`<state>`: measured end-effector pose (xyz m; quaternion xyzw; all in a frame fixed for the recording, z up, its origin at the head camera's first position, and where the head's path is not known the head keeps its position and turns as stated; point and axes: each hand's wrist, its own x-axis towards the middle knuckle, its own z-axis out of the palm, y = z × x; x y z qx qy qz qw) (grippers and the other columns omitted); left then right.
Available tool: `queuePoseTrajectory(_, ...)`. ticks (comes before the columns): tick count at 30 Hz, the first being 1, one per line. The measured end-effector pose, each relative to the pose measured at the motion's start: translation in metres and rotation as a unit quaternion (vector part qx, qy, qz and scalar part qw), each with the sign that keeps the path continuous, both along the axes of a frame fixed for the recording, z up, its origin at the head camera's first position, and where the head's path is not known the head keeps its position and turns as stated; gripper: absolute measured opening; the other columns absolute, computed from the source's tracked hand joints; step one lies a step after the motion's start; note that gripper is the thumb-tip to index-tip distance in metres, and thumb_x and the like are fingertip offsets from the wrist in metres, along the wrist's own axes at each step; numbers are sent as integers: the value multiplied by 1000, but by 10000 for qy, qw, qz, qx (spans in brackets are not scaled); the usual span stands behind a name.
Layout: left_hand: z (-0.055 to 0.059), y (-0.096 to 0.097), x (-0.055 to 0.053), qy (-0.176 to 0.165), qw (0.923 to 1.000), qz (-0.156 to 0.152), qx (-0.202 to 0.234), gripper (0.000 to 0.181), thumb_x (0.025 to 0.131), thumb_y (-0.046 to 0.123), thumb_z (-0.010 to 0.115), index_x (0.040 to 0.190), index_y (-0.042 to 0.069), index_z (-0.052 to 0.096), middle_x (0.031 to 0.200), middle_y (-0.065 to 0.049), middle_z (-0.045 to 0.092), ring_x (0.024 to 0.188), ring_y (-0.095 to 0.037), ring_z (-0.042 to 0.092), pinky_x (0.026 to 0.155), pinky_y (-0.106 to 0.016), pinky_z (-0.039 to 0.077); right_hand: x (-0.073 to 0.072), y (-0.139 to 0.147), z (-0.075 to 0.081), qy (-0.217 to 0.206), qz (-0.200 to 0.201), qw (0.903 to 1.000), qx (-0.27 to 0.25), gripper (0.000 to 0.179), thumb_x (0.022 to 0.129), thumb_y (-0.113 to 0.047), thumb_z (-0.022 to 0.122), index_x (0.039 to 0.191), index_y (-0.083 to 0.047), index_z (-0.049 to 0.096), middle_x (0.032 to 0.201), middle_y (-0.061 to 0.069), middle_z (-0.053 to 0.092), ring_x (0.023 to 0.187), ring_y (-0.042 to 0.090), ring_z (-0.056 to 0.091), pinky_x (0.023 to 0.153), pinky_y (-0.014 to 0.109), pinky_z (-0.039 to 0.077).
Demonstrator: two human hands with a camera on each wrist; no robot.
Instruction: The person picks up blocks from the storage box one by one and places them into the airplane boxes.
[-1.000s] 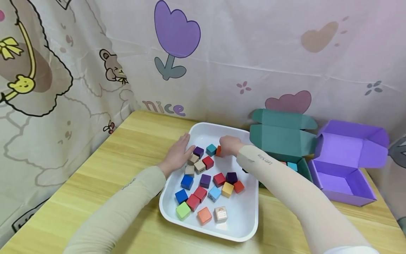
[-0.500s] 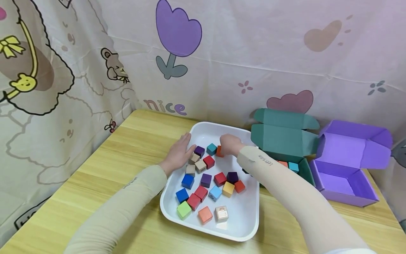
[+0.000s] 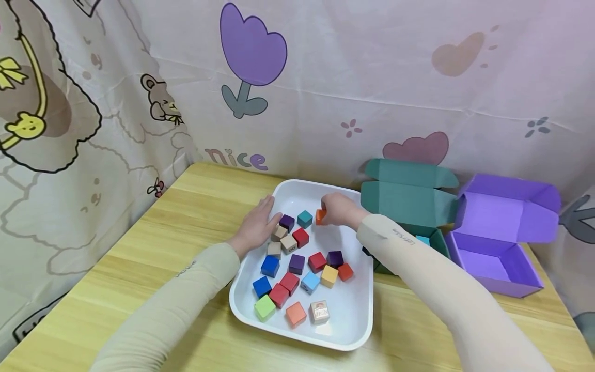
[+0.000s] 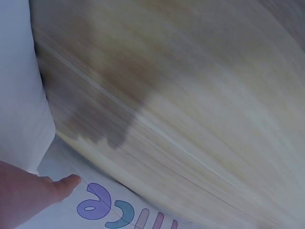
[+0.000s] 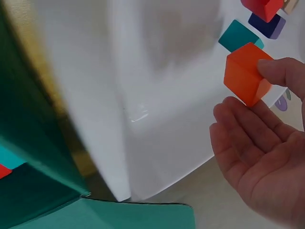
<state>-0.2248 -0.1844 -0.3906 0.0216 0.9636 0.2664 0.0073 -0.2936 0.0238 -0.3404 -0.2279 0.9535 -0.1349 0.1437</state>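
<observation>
My right hand (image 3: 341,211) pinches an orange cube block (image 5: 244,71) between thumb and fingers, over the far part of a white tray (image 3: 341,330). A teal block (image 3: 304,219) lies just left of it. In the right wrist view the orange block is tilted and overlaps the teal one. My left hand (image 3: 253,227) rests on the tray's left rim, fingers straight, beside a dark purple block (image 3: 286,222). In the left wrist view, part of that hand (image 4: 28,195) shows against the tray's white outer wall (image 4: 21,90).
Several coloured and plain wooden blocks lie scattered in the tray, including a lime green block (image 3: 265,308). Right of it stands an open green box (image 3: 409,204) with blocks inside, partly behind my right forearm. An open purple box (image 3: 499,279) is beside that. A printed cloth (image 3: 321,113) hangs behind.
My right hand has drawn slightly to the right with the orange block, away from the teal block. My left hand stays on the rim. The head view has shifted a little.
</observation>
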Motion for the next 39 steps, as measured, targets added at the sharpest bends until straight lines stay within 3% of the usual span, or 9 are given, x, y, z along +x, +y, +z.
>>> queuePoseTrajectory(8,-2,-1,-1,29,10000,6,-62,64,100,37,35,150,2,13,157,-16,13,145,-34,12,120,-47,15,2,11,0,4,215,9994,-286,30,79,-19,73,104,-7,62,95,7,63,85,20,56,82,30,54)
queuePoseTrajectory(14,-4,-1,-2,-34,10000,2,-82,64,101,38,33,150,3,12,157,-16,11,145,-34,10,120,-48,14,4,21,10,-36,267,9973,-689,28,81,-16,70,105,-5,60,98,9,63,85,21,55,78,29,54)
queuePoseTrajectory(22,-2,-1,-2,-39,10000,38,-54,64,101,37,34,150,3,12,157,-15,12,145,-34,10,119,-48,14,6,43,22,215,228,9905,-1341,30,81,-17,69,108,-5,61,102,11,64,90,24,56,80,33,55)
queuePoseTrajectory(39,0,-1,-2,-167,9998,-8,-57,65,100,40,33,150,4,10,158,-14,10,146,-33,8,119,-47,14,21,90,30,281,47,9847,-1721,30,83,-15,66,110,-3,61,102,13,65,92,23,59,81,37,55)
